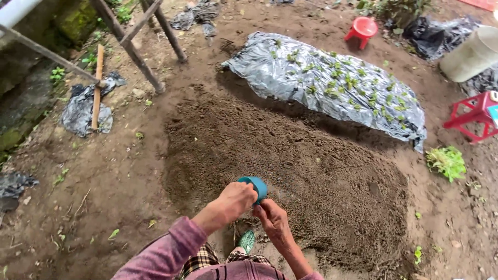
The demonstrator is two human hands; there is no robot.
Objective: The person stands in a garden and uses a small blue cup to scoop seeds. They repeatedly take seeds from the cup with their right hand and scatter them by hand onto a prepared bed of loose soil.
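Bare brown earth fills the yard, with a darker raked soil bed stretching out below the camera. Over its near edge, the left hand wraps closed around a small teal cup, tipped on its side with the mouth facing away. The right hand sits just beside it, fingers curled up against the cup's lower rim; whether it truly pinches the rim I cannot tell. That cup looks like light, stiff plastic, smooth enough to slip, so a wrap around the body seems the sound hold. Beyond the bed lies a silver plastic sheet dotted with green seedlings, a red stool farther back.
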